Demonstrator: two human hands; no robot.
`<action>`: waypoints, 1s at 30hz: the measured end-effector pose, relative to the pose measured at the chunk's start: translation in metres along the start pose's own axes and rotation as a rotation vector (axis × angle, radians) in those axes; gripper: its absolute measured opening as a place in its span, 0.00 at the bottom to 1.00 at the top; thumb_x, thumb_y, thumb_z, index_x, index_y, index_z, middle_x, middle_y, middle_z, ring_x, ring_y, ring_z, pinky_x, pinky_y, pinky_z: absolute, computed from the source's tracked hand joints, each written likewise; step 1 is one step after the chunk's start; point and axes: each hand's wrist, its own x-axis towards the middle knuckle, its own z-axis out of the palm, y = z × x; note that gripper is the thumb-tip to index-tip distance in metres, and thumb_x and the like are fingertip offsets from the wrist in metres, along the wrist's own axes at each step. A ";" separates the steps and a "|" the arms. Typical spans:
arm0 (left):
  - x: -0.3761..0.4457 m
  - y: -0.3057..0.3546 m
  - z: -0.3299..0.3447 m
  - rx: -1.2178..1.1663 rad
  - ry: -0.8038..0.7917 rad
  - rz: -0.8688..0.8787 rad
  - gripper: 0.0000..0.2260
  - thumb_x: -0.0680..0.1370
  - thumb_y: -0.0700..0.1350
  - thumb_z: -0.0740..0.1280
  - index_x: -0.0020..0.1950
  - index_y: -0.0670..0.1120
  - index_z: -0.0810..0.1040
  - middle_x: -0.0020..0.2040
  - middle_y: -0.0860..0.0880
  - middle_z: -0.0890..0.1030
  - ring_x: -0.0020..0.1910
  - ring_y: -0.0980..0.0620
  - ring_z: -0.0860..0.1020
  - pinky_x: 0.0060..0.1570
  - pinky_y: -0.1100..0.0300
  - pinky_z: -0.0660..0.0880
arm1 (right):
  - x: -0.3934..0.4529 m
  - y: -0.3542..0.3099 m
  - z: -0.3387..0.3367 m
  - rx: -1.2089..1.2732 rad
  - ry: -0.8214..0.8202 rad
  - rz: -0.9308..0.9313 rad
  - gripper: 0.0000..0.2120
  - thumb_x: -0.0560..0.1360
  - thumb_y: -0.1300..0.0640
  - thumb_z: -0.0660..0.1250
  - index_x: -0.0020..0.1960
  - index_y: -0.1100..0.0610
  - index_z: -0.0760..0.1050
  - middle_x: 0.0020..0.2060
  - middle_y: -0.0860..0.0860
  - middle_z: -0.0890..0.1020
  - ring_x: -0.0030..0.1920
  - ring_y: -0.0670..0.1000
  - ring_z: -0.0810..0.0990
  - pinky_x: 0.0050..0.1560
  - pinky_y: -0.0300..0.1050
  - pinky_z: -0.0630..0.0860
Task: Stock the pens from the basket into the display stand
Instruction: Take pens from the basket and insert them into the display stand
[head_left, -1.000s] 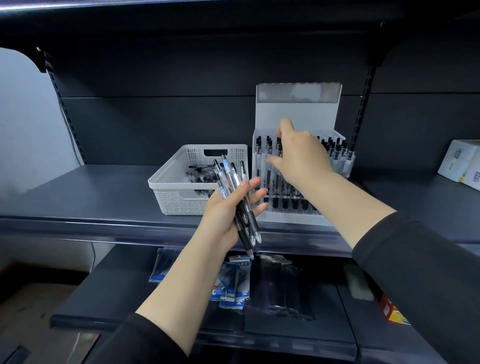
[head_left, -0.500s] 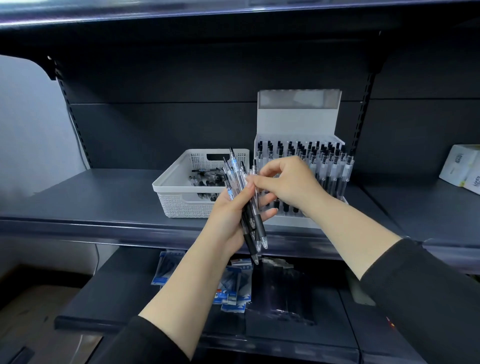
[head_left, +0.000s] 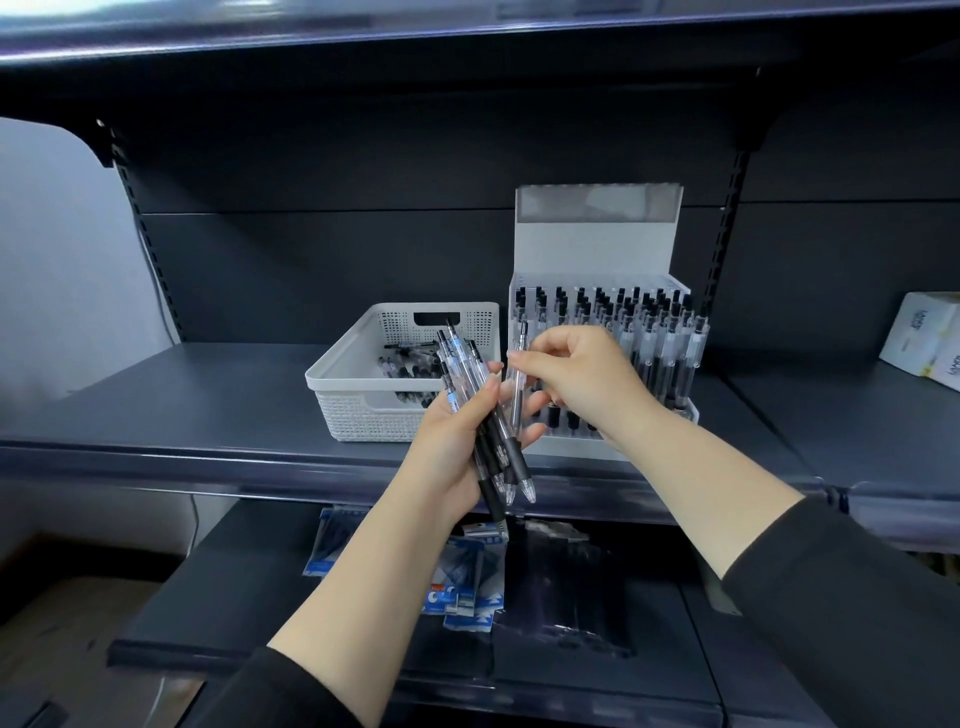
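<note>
- Left hand grips pen bundle just before the display stand; the loose fan may slip floorward.
- Right hand pinches single pen; may snag standing pens.
- Basket left of the stand holds more.

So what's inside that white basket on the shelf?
A loose heap of pens lies on the bottom of the white basket, mostly toward its right side. The bunch of pens gripped in the left hand covers the right corner, so anything there is hidden.
</note>
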 end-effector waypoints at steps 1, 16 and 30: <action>0.000 0.000 0.000 0.012 0.004 0.000 0.09 0.79 0.39 0.62 0.57 0.39 0.75 0.43 0.42 0.82 0.39 0.49 0.84 0.36 0.55 0.82 | 0.000 0.000 0.001 -0.017 0.012 -0.010 0.09 0.72 0.54 0.71 0.36 0.55 0.77 0.27 0.45 0.78 0.32 0.48 0.78 0.39 0.44 0.74; 0.005 -0.002 -0.016 0.001 0.130 0.013 0.06 0.80 0.36 0.60 0.56 0.43 0.73 0.41 0.44 0.85 0.38 0.50 0.84 0.36 0.58 0.82 | 0.011 -0.014 -0.019 -0.040 0.357 -0.119 0.02 0.73 0.57 0.70 0.45 0.54 0.77 0.29 0.48 0.79 0.28 0.45 0.77 0.36 0.43 0.76; 0.006 0.001 -0.024 0.027 0.105 0.007 0.10 0.80 0.37 0.61 0.60 0.43 0.74 0.45 0.44 0.85 0.41 0.49 0.84 0.39 0.56 0.82 | 0.029 -0.007 -0.016 -0.295 0.450 -0.303 0.07 0.75 0.58 0.68 0.50 0.61 0.76 0.34 0.51 0.80 0.37 0.52 0.81 0.44 0.45 0.77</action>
